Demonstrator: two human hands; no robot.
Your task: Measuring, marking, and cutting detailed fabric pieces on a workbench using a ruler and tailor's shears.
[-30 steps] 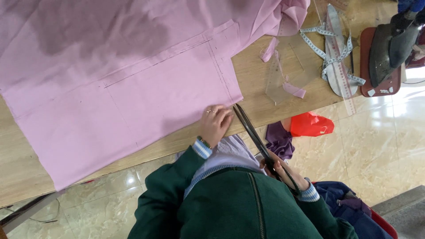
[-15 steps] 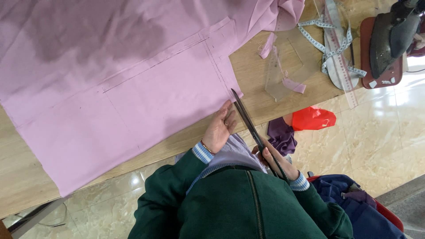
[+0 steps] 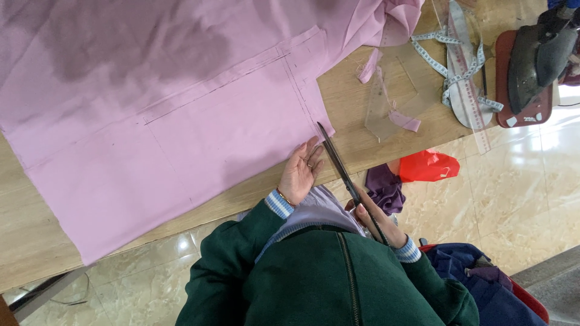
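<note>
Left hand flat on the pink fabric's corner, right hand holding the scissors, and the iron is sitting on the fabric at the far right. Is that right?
Not quite. The head view shows the iron on a dark red stand on the bare wooden table, off the pink fabric. The left hand does press the fabric's corner, and the right hand holds the scissors.

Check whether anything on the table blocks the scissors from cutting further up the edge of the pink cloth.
Nothing visible does. The scissors in the right hand point at the pink cloth corner; the left hand lies beside the blades, and the clear ruler lies off to the side.
</note>
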